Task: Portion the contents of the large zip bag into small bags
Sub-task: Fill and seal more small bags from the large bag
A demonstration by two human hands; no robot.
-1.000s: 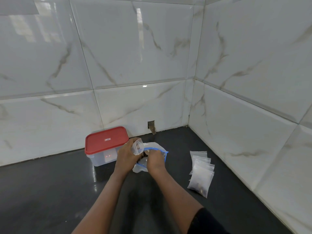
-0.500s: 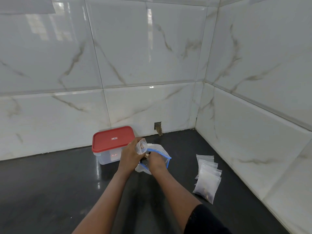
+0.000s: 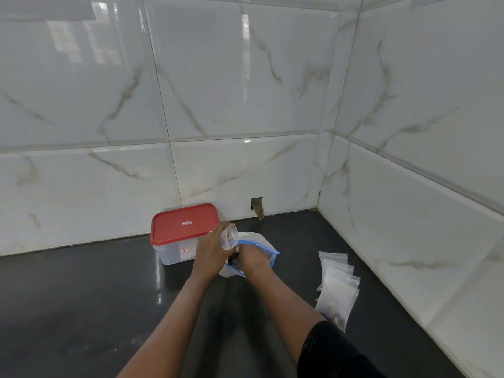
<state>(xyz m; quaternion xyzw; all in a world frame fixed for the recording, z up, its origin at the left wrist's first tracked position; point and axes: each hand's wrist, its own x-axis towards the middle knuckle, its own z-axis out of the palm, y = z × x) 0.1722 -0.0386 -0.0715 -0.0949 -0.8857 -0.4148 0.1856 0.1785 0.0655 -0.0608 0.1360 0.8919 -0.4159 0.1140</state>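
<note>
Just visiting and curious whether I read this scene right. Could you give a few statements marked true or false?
1. The container has its red lid on. True.
2. The left hand holds a small clear bag. True.
3. The right hand rests on the red lid. False: it reaches into the large zip bag.
4. The pile of small bags lies left of the container. False: it lies right of both hands.
</note>
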